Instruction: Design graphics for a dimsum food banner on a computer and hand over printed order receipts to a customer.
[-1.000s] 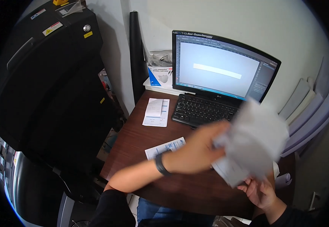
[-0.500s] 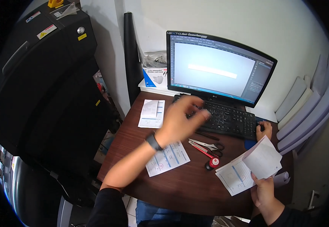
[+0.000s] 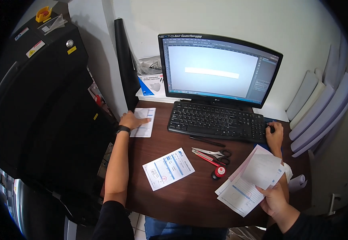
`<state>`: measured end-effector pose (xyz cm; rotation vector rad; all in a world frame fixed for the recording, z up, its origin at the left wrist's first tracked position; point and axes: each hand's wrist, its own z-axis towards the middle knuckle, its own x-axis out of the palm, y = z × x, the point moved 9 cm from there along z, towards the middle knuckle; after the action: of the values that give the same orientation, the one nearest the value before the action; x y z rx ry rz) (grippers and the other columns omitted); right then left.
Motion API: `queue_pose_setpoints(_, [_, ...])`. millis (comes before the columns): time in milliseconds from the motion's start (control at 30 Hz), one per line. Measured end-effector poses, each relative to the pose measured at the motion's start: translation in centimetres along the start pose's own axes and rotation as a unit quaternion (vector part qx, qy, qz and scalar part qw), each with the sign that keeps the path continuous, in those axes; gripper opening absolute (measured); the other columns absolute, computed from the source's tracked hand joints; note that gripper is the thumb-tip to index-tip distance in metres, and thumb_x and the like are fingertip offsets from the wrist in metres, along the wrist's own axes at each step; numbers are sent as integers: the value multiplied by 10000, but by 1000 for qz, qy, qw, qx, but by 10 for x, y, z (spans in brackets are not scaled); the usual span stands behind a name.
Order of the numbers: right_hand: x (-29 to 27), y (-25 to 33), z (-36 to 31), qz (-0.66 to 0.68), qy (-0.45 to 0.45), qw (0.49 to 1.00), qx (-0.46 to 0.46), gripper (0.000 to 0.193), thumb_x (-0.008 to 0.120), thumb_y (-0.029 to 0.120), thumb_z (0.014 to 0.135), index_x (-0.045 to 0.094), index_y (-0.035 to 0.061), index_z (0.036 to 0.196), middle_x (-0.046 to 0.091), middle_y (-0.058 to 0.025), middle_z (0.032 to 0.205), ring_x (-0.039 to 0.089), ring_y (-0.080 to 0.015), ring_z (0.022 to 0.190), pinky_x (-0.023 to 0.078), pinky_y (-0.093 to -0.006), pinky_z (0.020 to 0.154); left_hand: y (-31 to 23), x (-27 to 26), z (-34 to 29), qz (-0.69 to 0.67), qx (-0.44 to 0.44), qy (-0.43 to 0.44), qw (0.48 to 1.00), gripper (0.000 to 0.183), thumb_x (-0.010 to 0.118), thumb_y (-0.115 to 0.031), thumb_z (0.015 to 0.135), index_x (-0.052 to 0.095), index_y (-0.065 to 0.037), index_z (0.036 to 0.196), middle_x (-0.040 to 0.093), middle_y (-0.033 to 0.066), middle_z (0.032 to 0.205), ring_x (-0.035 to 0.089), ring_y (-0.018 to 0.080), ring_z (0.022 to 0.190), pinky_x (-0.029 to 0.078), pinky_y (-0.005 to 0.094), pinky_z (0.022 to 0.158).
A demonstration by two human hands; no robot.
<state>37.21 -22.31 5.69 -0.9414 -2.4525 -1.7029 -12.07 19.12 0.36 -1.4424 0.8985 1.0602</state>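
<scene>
My left hand (image 3: 131, 121) rests on a small stack of white printed slips (image 3: 145, 130) at the desk's far left, thumb stretched across the paper. Its other fingers are partly hidden. In my right hand (image 3: 276, 201) is a bunch of paper forms (image 3: 242, 197), white and pink sheets overlapping. A folded or turned-over sheet (image 3: 261, 170) lies over the top of the bunch. Between my hands a single printed form (image 3: 169, 169) with blue bands and a red round stamp mark lies flat on the desk.
Scissors (image 3: 212, 152), a red-handled cutter (image 3: 206, 157), a self-inking-looking red-and-black round stamp (image 3: 219, 172) and a black pen (image 3: 207, 141) lie mid-desk. Behind are a keyboard (image 3: 216, 122) and monitor (image 3: 214, 74). Another person's hand (image 3: 275, 134) holds a mouse. Paper rolls (image 3: 322, 114) lean right.
My left hand has swung left and down from above the keyboard onto the slip stack. My right hand still holds its papers, slightly lower. The view has shifted a little.
</scene>
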Motion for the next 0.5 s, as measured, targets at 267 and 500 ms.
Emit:
queue_pose_setpoints(267, [20, -10, -3, 47, 156, 986, 28, 496, 743, -56, 878, 590, 31, 1342, 687, -111, 1261, 691, -276, 1148, 564, -483, 993, 7, -23, -2, -76, 54, -133, 987, 290, 738, -129, 822, 723, -28, 1093, 746, 230, 1108, 688, 450, 1084, 553, 461, 917])
queue_pose_setpoints(500, [11, -7, 20, -11, 128, 989, 68, 442, 776, 144, 897, 632, 103, 1313, 708, -83, 1213, 701, -299, 1116, 564, -535, 980, -34, -58, -4, -511, 137, -49, 847, 256, 685, -89, 904, 684, 12, 1139, 744, 128, 1011, 706, 214, 880, 549, 344, 801])
